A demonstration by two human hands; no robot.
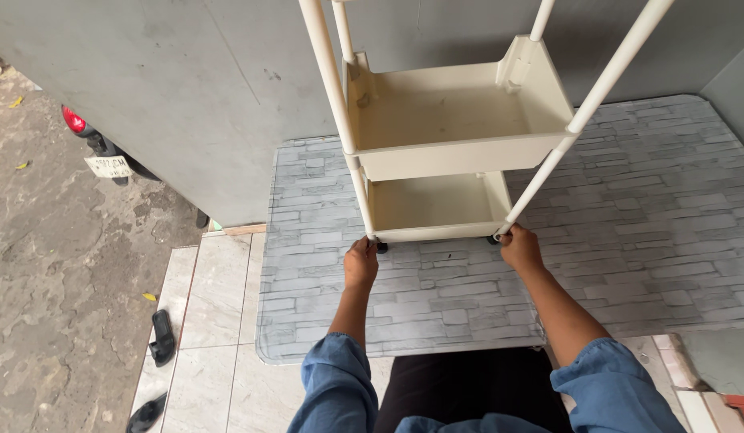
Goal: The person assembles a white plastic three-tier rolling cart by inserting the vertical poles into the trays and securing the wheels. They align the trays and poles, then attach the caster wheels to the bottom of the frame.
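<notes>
A cream plastic trolley rack [456, 120] with two visible trays and white poles stands on a table [644, 216] with a grey brick-pattern top. My left hand [360, 263] grips the lower front left corner of the rack, near a small black wheel [381, 247]. My right hand [520, 247] grips the lower front right corner, at the foot of a slanting white pole [584, 112]. Both trays look empty. Blue sleeves cover my forearms.
A grey wall [187, 88] stands behind the table. Pale floor tiles [215, 321] lie to the left, with a pair of black sandals [162, 338] beside rough concrete ground. A motorbike's rear with a red light [75, 122] pokes out at the far left.
</notes>
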